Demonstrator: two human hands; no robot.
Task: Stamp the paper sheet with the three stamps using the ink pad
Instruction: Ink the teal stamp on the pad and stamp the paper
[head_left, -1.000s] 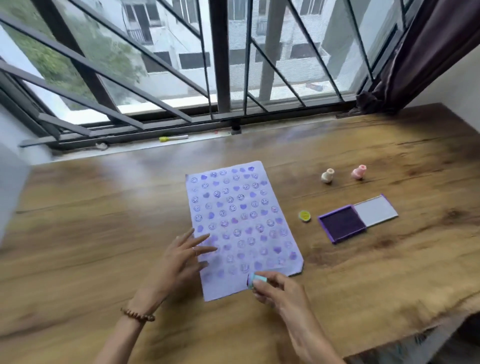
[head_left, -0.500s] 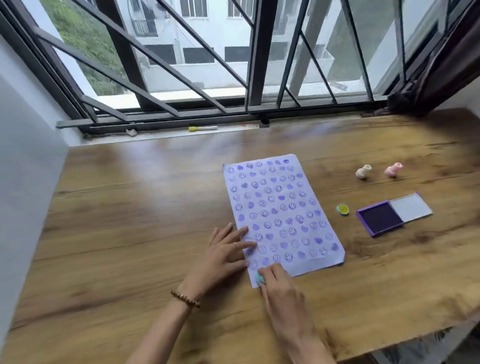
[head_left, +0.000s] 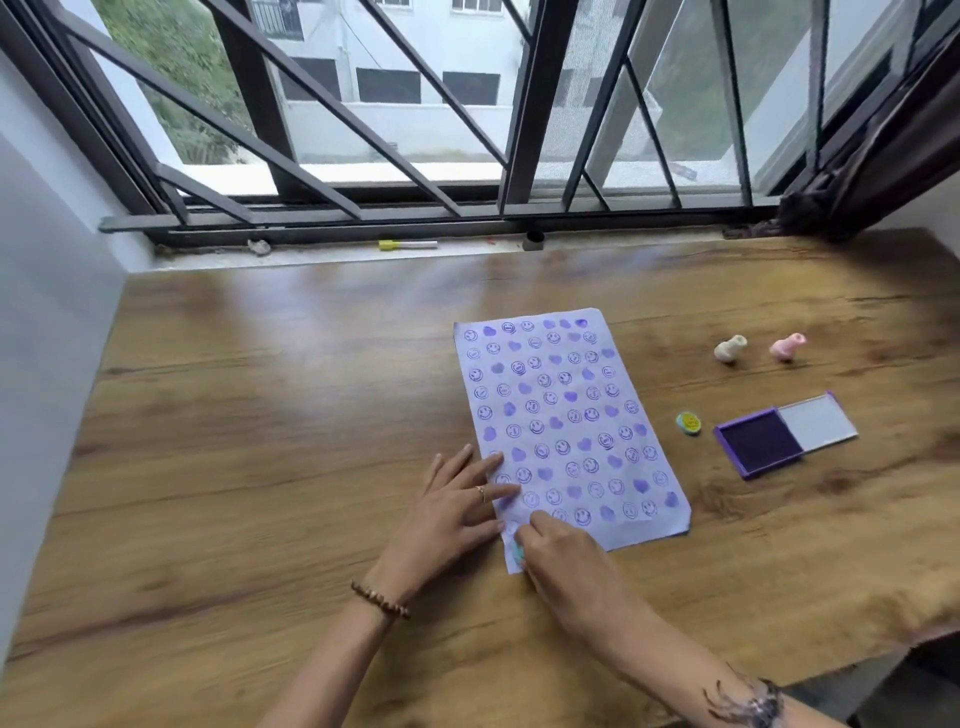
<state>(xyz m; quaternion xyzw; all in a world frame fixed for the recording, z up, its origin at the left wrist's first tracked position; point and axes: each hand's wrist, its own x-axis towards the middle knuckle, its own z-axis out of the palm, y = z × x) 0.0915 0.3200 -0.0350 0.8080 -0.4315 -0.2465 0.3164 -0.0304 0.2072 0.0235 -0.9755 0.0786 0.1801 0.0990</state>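
Both hands on paper sheet (head_left: 561, 415), right hand (head_left: 558, 553) pressing teal stamp (head_left: 517, 552).

Teal stamp (head_left: 517, 552) on sheet (head_left: 566, 415) corner

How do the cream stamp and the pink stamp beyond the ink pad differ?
The cream stamp is off-white and sits nearer the stamped lilac paper sheet; the pink stamp is pale pink and sits farther right. Both are small, similarly shaped, tilted the same way, untouched by either hand, on the wooden table.
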